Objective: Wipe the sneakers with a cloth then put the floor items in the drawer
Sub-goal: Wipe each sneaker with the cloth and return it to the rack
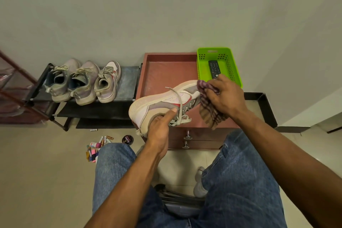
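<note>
Above the drawer unit (167,72), left hand (160,131) grips the sneaker (162,102) heel; right hand (226,96) clutches cloth (209,105) at its toe.

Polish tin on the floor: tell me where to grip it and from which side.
Grip the polish tin across its round rim, thumb and fingers on opposite edges, coming from above. It lies flat, lid up, near the left knee, so only the rim offers a hold.
</note>
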